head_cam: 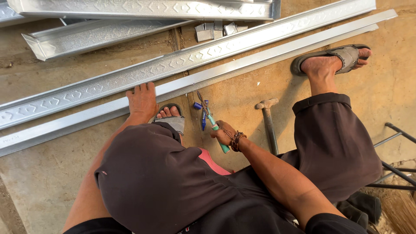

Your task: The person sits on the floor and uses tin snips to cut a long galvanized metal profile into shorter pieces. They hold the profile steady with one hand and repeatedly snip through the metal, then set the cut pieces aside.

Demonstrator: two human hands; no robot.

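My left hand (pixel 142 100) lies flat, palm down, on the near edge of a long silver metal channel (pixel 260 54) that runs diagonally across the concrete floor. My right hand (pixel 223 134), with a beaded bracelet at the wrist, grips the green handles of a pair of tin snips (pixel 211 119). The thin blades point up toward the channel and end just short of it. A blue marker (pixel 203 119) and its blue cap (pixel 197 105) lie on the floor just left of the snips.
A hammer (pixel 269 123) lies right of my right hand. A second patterned channel (pixel 182 58) runs alongside the first, with more channels and small offcuts (pixel 214 30) behind. My sandalled feet (pixel 171 117) (pixel 336 60) flank the tools. Dark metal rods (pixel 396 151) lie at right.
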